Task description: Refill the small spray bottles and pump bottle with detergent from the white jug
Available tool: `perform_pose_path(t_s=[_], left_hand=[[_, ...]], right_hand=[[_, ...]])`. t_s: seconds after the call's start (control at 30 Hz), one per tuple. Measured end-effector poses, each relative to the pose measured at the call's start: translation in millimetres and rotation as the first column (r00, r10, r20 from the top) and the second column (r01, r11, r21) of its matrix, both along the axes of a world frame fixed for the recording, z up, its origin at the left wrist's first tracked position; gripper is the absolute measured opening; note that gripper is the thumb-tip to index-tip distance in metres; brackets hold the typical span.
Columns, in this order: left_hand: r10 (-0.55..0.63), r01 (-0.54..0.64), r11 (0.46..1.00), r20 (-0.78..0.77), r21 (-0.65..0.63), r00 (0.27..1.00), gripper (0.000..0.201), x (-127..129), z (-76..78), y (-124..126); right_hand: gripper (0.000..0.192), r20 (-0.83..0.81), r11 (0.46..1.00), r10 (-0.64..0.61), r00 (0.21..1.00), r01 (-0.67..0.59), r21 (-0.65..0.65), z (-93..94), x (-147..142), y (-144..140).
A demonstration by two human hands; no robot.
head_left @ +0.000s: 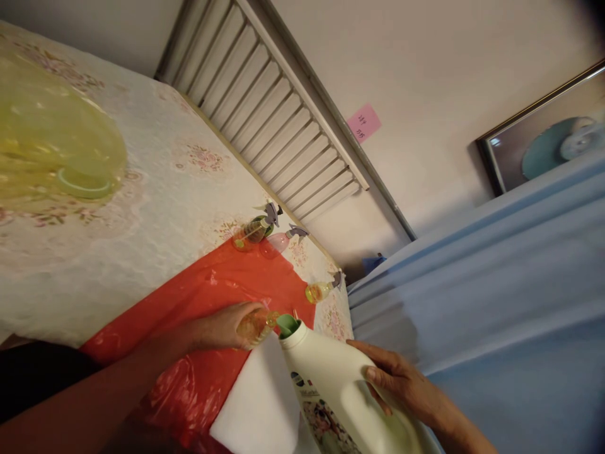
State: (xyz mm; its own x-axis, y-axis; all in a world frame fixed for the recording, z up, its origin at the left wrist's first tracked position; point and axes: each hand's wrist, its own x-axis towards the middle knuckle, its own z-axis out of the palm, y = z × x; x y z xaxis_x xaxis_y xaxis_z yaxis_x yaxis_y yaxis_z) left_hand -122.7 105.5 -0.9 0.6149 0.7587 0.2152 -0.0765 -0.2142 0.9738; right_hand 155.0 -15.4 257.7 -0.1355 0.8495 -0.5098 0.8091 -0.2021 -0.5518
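My left hand (222,325) is wrapped round a small clear bottle (254,326) with a yellowish-orange tint. The bottle's neck is close to the green pouring spout (287,325) of a large cream jug (326,366); I cannot tell whether they touch. My right hand (401,378) grips the jug by its handle, and the jug has a flower-printed label. Under my left hand lies a shiny red plastic sheet (208,290). A white block or folded pad (259,394) sits beside the jug, partly hidden by it.
Spray bottles stand toward the far edge: a greenish one (250,233), a pink one (274,244) and a yellow one (319,291). A large yellow see-through container (57,132) rests on the floral tablecloth (155,208). Behind are a metal rack (278,107) and a blue curtain (496,271).
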Motion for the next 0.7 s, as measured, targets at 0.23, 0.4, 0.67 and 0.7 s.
perform_pose_path(t_s=[0.23,0.4,0.67,0.7], left_hand=[[0.026,-0.026,1.000,-0.033,0.010,0.999,0.069,-1.3,-0.9,0.7],[0.013,-0.013,1.000,-0.030,0.007,0.999,0.069,-0.4,-3.7,1.7],[0.006,-0.006,1.000,-0.020,-0.005,1.000,0.067,-1.2,1.4,0.9],[0.001,-0.002,1.000,-0.017,-0.013,1.000,0.067,-1.4,1.7,0.8]], right_hand=[[0.067,-0.006,1.000,0.028,1.000,-0.028,0.002,-0.1,-0.5,0.4],[0.070,-0.001,1.000,0.009,1.000,-0.009,0.001,0.7,-1.4,1.2],[0.067,0.000,1.000,0.014,1.000,-0.014,-0.003,0.0,2.2,1.0],[0.066,-0.002,1.000,0.016,1.000,-0.016,-0.001,-0.2,2.5,1.0]])
